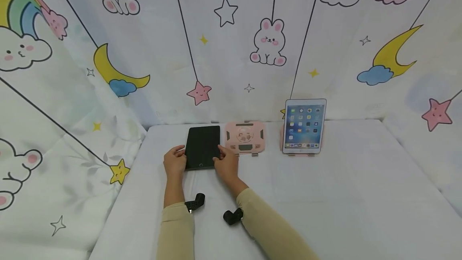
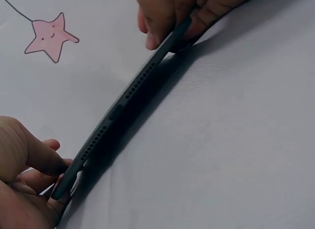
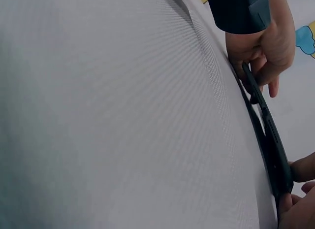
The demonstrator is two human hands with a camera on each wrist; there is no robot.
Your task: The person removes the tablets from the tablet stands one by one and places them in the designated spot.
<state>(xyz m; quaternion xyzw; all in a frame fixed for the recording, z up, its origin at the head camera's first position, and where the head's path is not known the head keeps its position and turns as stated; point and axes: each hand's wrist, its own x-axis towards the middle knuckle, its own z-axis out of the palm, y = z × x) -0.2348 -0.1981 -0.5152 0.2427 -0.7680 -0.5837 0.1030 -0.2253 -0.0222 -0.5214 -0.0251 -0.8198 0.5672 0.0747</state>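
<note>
A black tablet [image 1: 203, 148] with a dark screen lies face up between both hands at the back left of the table. My left hand [image 1: 175, 160] grips its left edge, fingers and thumb on either side of the rim. On the opposite edge, my right hand [image 1: 226, 163] pinches the tablet near its lower right corner. The left wrist view shows the tablet's lower edge [image 2: 118, 111], with speaker holes and a charging port, slightly raised over its shadow. In the right wrist view, the tablet [image 3: 268, 130] appears edge-on at the right.
Right of the black tablet sits a pink tablet case [image 1: 245, 137] with a cartoon picture. Farther right, a white tablet [image 1: 304, 127] with its screen lit leans on a pink stand. A white cloth covers the table [image 1: 325, 204]; a cartoon-printed curtain [image 1: 238, 63] hangs behind.
</note>
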